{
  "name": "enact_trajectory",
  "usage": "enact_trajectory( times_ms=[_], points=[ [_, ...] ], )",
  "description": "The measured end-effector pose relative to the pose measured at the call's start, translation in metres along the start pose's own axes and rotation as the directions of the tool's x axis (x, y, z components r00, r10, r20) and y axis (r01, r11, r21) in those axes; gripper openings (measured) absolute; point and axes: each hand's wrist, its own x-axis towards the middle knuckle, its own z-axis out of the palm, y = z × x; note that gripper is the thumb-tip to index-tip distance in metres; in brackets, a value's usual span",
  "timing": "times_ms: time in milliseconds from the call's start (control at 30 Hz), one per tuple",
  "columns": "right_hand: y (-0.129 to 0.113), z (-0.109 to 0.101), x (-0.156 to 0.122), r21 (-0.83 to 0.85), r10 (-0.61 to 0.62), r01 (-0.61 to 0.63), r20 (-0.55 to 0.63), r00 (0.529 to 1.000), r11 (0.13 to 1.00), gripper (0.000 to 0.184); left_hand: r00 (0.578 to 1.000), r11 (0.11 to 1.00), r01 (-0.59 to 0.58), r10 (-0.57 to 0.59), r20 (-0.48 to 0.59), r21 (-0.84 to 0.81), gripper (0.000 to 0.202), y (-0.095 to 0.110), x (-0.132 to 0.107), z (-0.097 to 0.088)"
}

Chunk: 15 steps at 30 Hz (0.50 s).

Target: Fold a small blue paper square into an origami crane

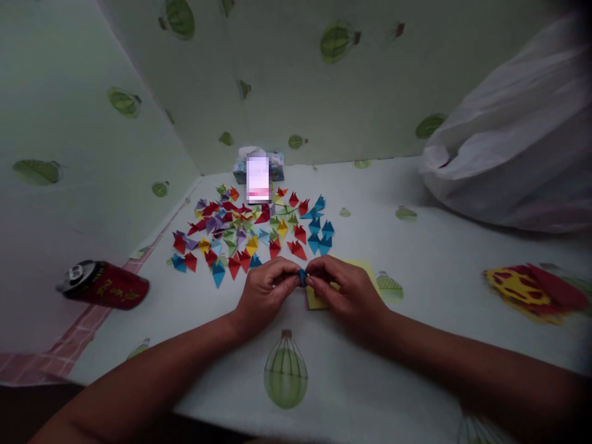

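- Head view: the left hand [264,288] and the right hand [343,290] meet at the middle of the bench [416,259], fingers [289,279] pinched tight on a small blue paper [302,277] held between them.
- That blue paper sits just above the bench, gripped from both sides; only a sliver of it shows between the fingertips.
- Under the right hand lies a yellow sheet [317,301], partly covered by the palm.
- Just beyond the hands spreads a pile of folded pieces [252,231] in red, blue, yellow, green and purple, flat on the bench.
- Behind the pile, at the wall, stands a box [258,168], its front blurred.
- A red can [104,284] lies on its side well to the left.
- A white bag [513,148] slumps far right, with a red-and-yellow object [534,291] near it.
- Nothing lies between the hands and the pile.
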Motion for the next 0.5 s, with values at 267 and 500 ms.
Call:
enact_trajectory(
  times_ms=[267, 500],
  points=[
    [-0.0005, -0.0054, 0.0032, 0.017, -0.044, 0.043, 0.056, 0.997, 0.999, 0.011, 0.944, 0.872, 0.329, -0.289, 0.161, -0.361, 0.013, 0.0001, 0.0069, -0.0030],
    [-0.0053, -0.0094, 0.0062, 0.019, 0.060, -0.059, -0.014, 0.998, 0.998, 0.014, 0.877, 0.708, 0.469, -0.301, 0.376, -0.527, 0.026, 0.0023, 0.0077, -0.0032]
  ],
)
